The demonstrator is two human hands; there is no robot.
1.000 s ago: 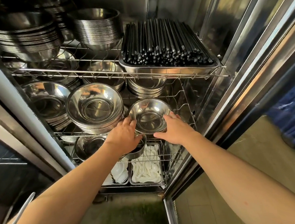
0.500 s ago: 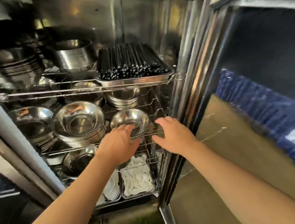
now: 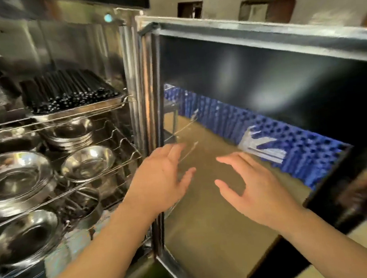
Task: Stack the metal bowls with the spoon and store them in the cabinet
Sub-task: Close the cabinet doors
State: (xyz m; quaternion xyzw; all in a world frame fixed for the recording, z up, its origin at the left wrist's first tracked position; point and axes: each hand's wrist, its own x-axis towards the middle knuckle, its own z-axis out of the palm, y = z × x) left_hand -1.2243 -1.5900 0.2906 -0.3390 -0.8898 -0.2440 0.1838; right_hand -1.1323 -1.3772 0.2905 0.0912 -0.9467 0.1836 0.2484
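Head view: both hands empty, fingers spread. Left hand [image 3: 159, 180] at frame centre, in front of the cabinet's door edge; right hand [image 3: 255, 183] to its right, over the open glass door [image 3: 263, 100]. Small metal bowl [image 3: 88, 162] sits on the wire shelf [image 3: 118, 166] at centre left, beside the larger bowl stack [image 3: 15, 178]. Chopstick tray [image 3: 70, 93] above. Spoon not visible. Likely step: shut the door. Push it by the frame, not the glass, and check nothing overhangs the shelf.

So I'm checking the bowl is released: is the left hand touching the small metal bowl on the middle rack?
Apart. The head view shows the left hand open, clear of the small metal bowl.
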